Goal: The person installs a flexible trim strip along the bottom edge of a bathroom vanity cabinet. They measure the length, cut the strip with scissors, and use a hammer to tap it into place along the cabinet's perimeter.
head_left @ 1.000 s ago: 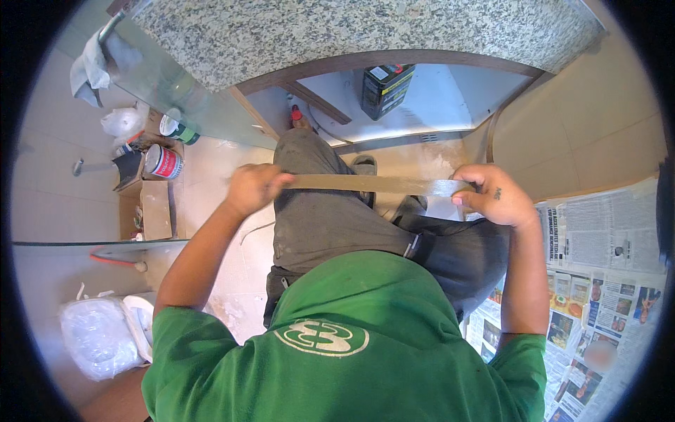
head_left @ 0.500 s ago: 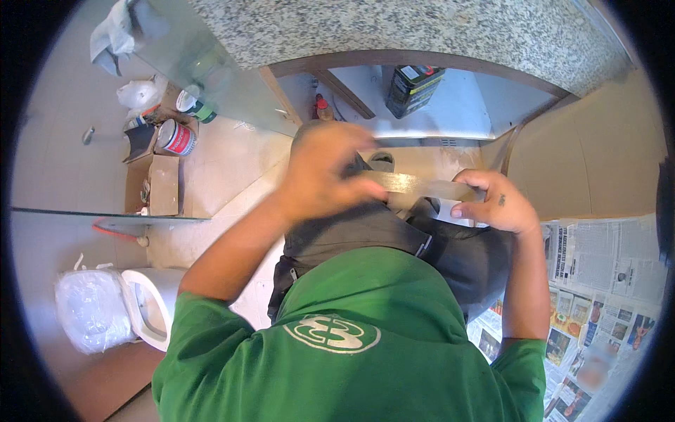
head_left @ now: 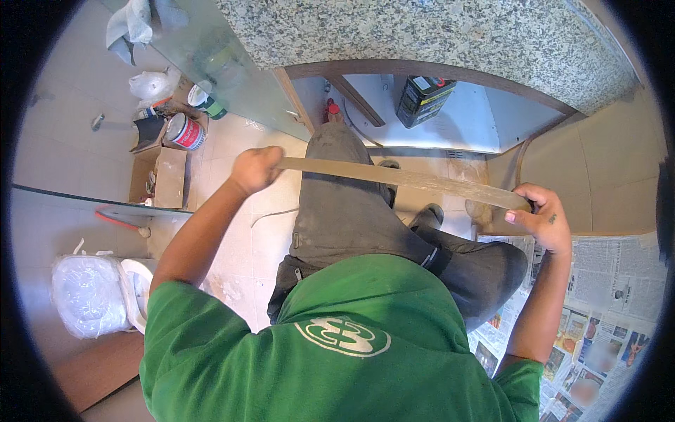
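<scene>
My left hand [head_left: 256,169] is closed on one end of a long tan strip of tape [head_left: 408,181], which stretches across in front of my legs. My right hand [head_left: 541,218] grips the other end between thumb and fingers, off to the right and a little lower. The strip runs taut above my grey trousers [head_left: 327,218]. Whether a roll sits inside my right fingers I cannot tell.
Ahead, a granite counter [head_left: 422,28] tops an open cabinet holding a black can [head_left: 422,102]. At left are a glass panel [head_left: 225,84], paint tins [head_left: 184,132], a cardboard box [head_left: 158,176] and a toilet [head_left: 133,288]. Newspaper [head_left: 612,295] lies at right.
Half a second ago my left hand was close to my right with the strip short; now the hands are far apart again, the left moved leftward, the right rightward and down.
</scene>
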`<state>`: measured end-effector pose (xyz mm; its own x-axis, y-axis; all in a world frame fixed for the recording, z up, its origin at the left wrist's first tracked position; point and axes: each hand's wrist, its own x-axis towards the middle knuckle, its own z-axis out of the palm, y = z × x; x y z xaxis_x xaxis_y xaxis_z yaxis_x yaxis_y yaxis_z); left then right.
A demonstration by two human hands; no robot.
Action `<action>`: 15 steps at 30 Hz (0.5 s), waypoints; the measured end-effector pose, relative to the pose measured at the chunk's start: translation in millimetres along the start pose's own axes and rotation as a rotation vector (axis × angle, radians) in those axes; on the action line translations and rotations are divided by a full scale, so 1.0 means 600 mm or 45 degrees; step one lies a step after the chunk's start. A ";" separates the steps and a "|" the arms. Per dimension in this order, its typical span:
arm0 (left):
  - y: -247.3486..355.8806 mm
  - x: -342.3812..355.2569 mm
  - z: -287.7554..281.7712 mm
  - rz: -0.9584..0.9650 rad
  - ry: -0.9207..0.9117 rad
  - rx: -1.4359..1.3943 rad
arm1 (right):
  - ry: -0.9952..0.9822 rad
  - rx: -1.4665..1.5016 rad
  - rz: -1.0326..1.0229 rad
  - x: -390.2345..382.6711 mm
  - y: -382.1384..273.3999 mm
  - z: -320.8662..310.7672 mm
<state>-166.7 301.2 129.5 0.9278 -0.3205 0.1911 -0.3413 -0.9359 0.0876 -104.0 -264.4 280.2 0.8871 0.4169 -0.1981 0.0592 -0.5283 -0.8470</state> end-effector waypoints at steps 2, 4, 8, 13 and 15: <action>-0.054 -0.047 0.004 -0.307 -0.042 0.045 | 0.015 -0.027 -0.027 0.010 0.011 -0.001; -0.094 -0.091 0.006 -0.682 -0.120 0.096 | 0.042 -0.046 -0.073 0.015 0.009 -0.010; 0.035 -0.089 -0.015 -0.208 -0.172 -0.036 | 0.134 0.012 -0.166 0.013 -0.022 -0.004; 0.317 0.000 -0.014 0.582 -0.325 -0.824 | 0.047 -0.028 -0.269 0.017 -0.058 0.009; 0.314 0.007 0.018 0.684 -0.473 -0.721 | 0.032 -0.081 -0.287 0.012 -0.057 0.022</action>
<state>-225.3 122.2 136.2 0.5748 -0.8180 0.0230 -0.6799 -0.4617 0.5697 -105.6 -233.6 301.3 0.8594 0.5112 0.0058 0.2850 -0.4697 -0.8356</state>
